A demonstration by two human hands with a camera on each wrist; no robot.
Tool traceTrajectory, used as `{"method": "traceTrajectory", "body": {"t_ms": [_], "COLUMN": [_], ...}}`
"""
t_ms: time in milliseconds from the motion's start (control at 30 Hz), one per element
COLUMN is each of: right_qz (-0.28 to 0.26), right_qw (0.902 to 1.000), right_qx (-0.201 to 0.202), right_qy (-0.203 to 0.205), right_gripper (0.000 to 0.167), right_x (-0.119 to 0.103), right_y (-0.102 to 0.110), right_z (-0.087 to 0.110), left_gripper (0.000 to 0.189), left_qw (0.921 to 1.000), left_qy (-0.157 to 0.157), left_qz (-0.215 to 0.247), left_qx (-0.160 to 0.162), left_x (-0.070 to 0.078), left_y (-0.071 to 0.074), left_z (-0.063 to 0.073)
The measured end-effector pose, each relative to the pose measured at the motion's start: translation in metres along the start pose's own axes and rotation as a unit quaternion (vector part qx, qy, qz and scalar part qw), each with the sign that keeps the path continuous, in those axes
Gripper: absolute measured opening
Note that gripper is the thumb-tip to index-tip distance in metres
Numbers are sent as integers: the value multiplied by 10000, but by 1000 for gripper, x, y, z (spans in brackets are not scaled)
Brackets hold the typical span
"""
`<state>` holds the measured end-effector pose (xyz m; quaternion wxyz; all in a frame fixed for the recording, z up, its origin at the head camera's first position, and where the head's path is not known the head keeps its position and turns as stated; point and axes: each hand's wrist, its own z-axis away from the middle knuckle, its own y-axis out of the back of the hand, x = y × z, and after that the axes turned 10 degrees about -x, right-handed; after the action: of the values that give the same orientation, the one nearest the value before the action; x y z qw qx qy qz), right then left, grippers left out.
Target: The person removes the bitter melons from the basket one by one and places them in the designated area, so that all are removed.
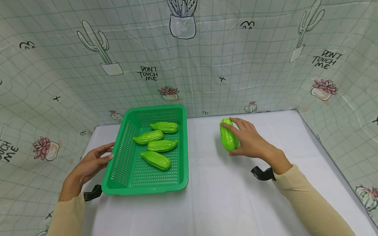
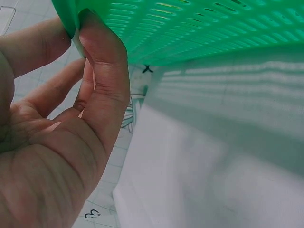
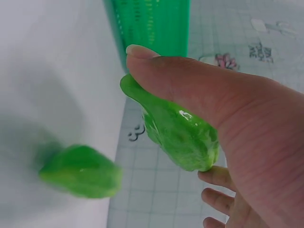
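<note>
A green plastic basket stands left of centre with several bitter gourds in it. My left hand pinches the basket's left rim between thumb and fingers, close up in the left wrist view. To the right of the basket, my right hand grips one bright green bitter gourd between thumb and fingers, above the table. In the right wrist view, that held gourd is off the surface, and a second gourd lies on the white table; from the head it is mostly hidden behind the held one.
The table has a white cover. A patterned curtain with cactus drawings hangs behind it and along both sides. The basket's far end stands near the back curtain.
</note>
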<state>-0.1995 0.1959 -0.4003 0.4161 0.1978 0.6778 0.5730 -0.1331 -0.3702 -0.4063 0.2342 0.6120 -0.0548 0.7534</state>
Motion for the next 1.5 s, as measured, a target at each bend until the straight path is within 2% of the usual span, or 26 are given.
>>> {"method": "traceTrajectory", "body": {"t_ms": [567,1100,1500], "right_qz": [-205,-192,-162], "right_qw": [9984,9956,9950], "right_qx": [-89,-279,-421], "right_qy": [-513,-869,-887], "right_gripper": [106,106,106], "right_x": [36,65,80], "right_y": [-1,-5,-17], "right_z": [17,15,10], "left_gripper": [63,66,65], "left_qw": [9999,10000,9999], "left_qy": [-30,21,43], "left_qz": [95,77,119], "left_qx": [-7,37,63], "left_x": [0,1,0], "left_y": [1,0,0], "left_z": [1,0,1]}}
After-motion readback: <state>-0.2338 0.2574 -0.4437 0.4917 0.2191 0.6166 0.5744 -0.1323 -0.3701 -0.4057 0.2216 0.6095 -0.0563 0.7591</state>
